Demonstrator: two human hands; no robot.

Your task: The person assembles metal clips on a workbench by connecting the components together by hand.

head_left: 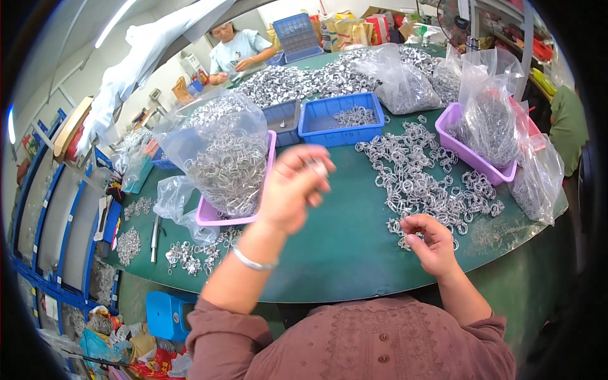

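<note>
My left hand [294,187] is raised over the middle of the green table, its fingers closed round a small pale shiny piece [318,167] too blurred to name. A silver bangle is on that wrist. At the near edge of a loose pile of metal rings [415,174], my right hand [432,246] has curled fingers, with a gap between thumb and forefinger. Several rings lie beside its fingertips; none is plainly gripped. Left of my left hand, a pink tub [231,220] carries a clear plastic bag [218,155] full of similar metal pieces.
A blue bin [342,136] holding some rings stands beyond my hands, next to a grey bin [282,120]. Another pink tub [478,163] with bagged pieces is at right. Silver parts [316,82] are heaped at the back, near a seated co-worker [240,54]. A blue stool [168,316] stands lower left.
</note>
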